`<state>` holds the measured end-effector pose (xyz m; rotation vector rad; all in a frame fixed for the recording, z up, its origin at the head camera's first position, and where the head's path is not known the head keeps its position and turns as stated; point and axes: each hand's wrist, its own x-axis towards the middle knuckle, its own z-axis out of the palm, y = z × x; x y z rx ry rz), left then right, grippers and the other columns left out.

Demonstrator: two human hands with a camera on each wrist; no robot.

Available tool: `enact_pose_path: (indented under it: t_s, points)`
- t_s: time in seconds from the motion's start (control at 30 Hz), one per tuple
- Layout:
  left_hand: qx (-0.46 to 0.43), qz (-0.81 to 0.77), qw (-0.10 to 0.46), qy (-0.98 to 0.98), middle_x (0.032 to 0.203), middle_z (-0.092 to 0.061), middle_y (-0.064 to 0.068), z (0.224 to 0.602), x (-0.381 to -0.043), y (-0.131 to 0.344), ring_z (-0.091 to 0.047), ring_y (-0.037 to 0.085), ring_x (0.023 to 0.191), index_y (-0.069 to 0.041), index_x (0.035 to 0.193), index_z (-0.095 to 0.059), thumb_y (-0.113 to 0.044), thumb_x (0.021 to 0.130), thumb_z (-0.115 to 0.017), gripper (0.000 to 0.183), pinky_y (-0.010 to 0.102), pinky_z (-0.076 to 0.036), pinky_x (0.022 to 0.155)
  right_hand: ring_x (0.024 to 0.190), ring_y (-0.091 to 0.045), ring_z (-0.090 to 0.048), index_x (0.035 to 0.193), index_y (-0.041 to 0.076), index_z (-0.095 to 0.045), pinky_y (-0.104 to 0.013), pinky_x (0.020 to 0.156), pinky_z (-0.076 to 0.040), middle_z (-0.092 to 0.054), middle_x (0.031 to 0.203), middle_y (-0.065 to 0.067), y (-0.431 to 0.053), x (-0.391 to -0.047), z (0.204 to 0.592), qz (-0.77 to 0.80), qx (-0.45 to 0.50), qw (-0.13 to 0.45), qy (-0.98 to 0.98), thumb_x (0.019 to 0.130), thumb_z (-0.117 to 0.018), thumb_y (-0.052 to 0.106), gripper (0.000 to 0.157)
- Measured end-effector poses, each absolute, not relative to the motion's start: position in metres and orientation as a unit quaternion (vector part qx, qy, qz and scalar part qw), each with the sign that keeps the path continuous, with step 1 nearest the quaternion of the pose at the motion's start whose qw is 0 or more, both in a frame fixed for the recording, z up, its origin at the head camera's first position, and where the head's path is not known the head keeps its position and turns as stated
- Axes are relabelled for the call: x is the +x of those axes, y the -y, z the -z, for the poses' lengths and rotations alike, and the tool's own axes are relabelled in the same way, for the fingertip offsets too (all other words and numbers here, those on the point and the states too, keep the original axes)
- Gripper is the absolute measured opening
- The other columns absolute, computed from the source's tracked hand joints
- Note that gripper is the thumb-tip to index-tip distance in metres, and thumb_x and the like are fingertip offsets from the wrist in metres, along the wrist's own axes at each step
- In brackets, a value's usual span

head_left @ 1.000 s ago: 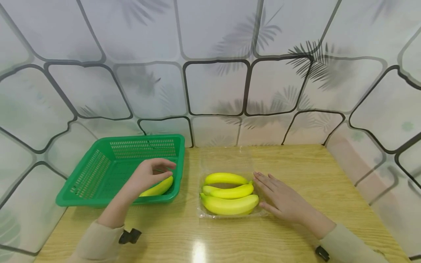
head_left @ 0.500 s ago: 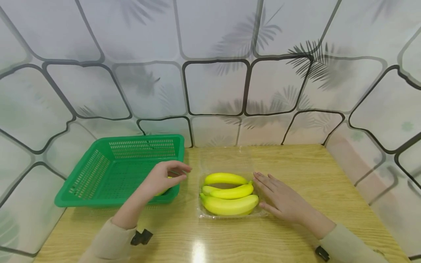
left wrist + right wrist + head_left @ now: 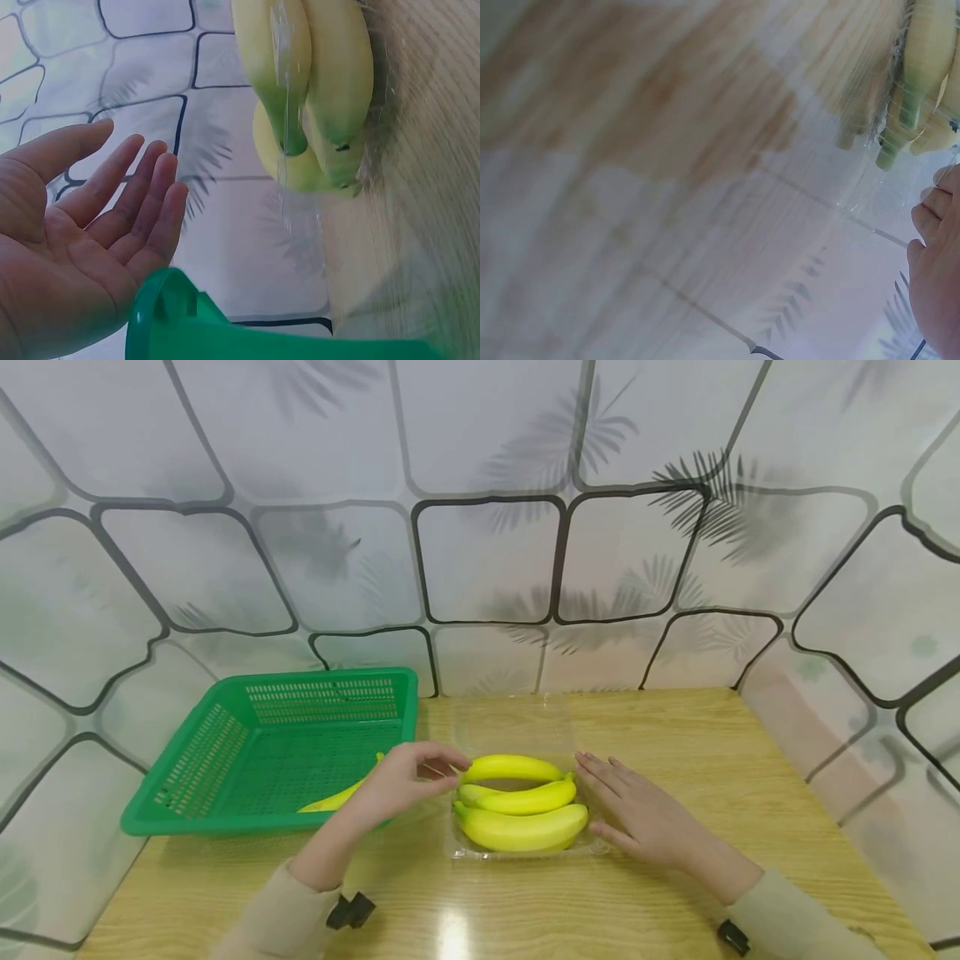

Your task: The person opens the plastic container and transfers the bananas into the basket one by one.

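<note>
Two relaxed, empty hands [image 3: 403, 777] [image 3: 636, 814] either side of boxed bananas [image 3: 521, 828], leaf-patterned wall [image 3: 487, 560] behind a glossy wood-grain table [image 3: 667, 739].

One clear box [image 3: 480, 854] shows three bananas [image 3: 528, 797] plainly; whether more lie under, I cannot tell. At its nine o'clock is one green basket [image 3: 225, 823] with one visible banana [image 3: 337, 797]. Two hands are present: left hand [image 3: 420, 770] at nine o'clock of the box, right hand [image 3: 637, 814] at three.
</note>
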<state>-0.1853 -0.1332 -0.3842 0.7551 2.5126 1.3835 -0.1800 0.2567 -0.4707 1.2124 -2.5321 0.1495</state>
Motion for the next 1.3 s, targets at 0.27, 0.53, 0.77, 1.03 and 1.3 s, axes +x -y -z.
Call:
enact_pose_path:
  t_s: [0.27,0.53,0.77,1.03,1.3]
  points:
    - [0.266,-0.471,0.109,-0.834,0.123,-0.076,0.020,0.392,-0.186,0.119,-0.073,0.023,0.104,0.002,0.121,-0.075,-0.004,0.098,-0.072,0.024,0.021,-0.060,0.092,0.152,-0.035,-0.045,0.159,-0.004,-0.042,-0.025,0.136,0.000,-0.043,0.166,-0.023,-0.257,-0.181,0.472,-0.050,0.428,0.169,0.887,0.109,-0.055,0.046,0.072]
    - [0.284,-0.467,0.131,-0.827,0.121,-0.076,0.018,0.403,-0.184,0.108,-0.071,0.016,0.103,0.001,0.120,-0.075,-0.007,0.099,-0.073,0.022,0.021,-0.059,0.091,0.151,-0.035,-0.046,0.158,-0.004,-0.043,-0.027,0.137,-0.001,-0.044,0.165,-0.023,-0.258,-0.181,0.472,-0.049,0.431,0.177,0.884,0.111,-0.049,0.048,0.071]
    - [0.297,-0.460,0.134,-0.826,0.125,-0.076,0.016,0.416,-0.182,0.098,-0.072,0.024,0.108,-0.001,0.122,-0.075,-0.010,0.098,-0.075,0.025,0.028,-0.061,0.096,0.150,-0.035,-0.047,0.158,-0.004,-0.043,-0.027,0.137,-0.001,-0.044,0.165,-0.023,-0.259,-0.182,0.472,-0.047,0.433,0.175,0.883,0.109,-0.055,0.045,0.071]
    - [0.320,-0.425,0.120,-0.838,0.126,-0.077,0.011,0.420,-0.183,0.088,-0.072,0.026,0.112,-0.004,0.125,-0.075,-0.013,0.096,-0.078,0.030,0.033,-0.060,0.102,0.149,-0.037,-0.048,0.159,-0.004,-0.042,-0.025,0.136,0.001,-0.044,0.166,-0.022,-0.258,-0.181,0.471,-0.047,0.428,0.169,0.887,0.110,-0.052,0.046,0.070]
    - [0.326,-0.426,0.110,-0.837,0.123,-0.077,0.012,0.422,-0.182,0.082,-0.070,0.025,0.109,-0.003,0.122,-0.076,-0.011,0.093,-0.080,0.030,0.028,-0.059,0.100,0.149,-0.037,-0.048,0.158,-0.004,-0.043,-0.025,0.136,0.002,-0.044,0.166,-0.022,-0.258,-0.181,0.470,-0.049,0.425,0.167,0.888,0.106,-0.061,0.041,0.071]
